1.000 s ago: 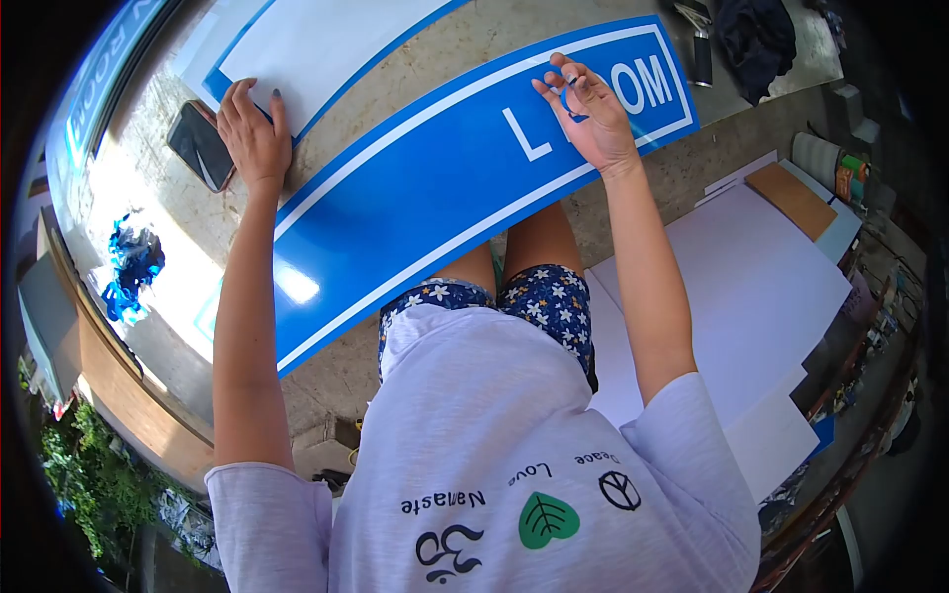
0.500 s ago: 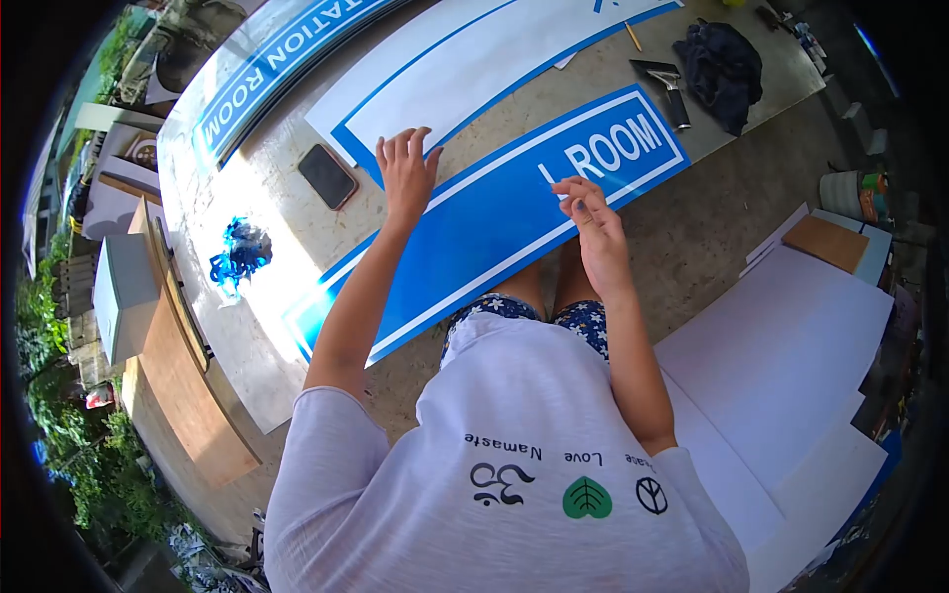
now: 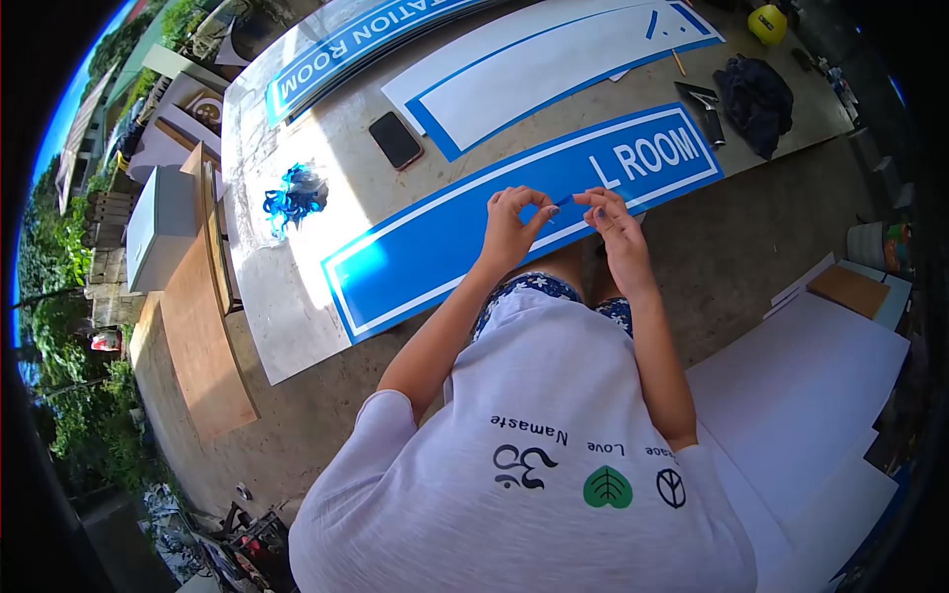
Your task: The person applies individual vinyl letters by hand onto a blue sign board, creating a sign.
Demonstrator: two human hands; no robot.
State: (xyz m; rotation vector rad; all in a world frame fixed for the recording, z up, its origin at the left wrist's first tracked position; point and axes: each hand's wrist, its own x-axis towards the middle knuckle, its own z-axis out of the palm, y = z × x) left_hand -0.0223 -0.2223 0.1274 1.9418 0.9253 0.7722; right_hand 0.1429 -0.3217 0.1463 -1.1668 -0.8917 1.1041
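And across comes the left hand [image 3: 514, 222], off the corner of the white sheet [image 3: 524, 89] beside the phone [image 3: 395, 141], swinging over the blue sign [image 3: 445, 232] to meet the right hand [image 3: 618, 232]! A second ago they were well apart; now their fingertips nearly touch, pinching a thin blue strip [image 3: 565, 201] that was curled at the right hand alone. The right hand has dropped from the lettering too, and there's "L ROOM" [image 3: 657, 153], uncovered and readable! The view swings as well, bringing a yellow object [image 3: 767, 25] into sight at the top right.
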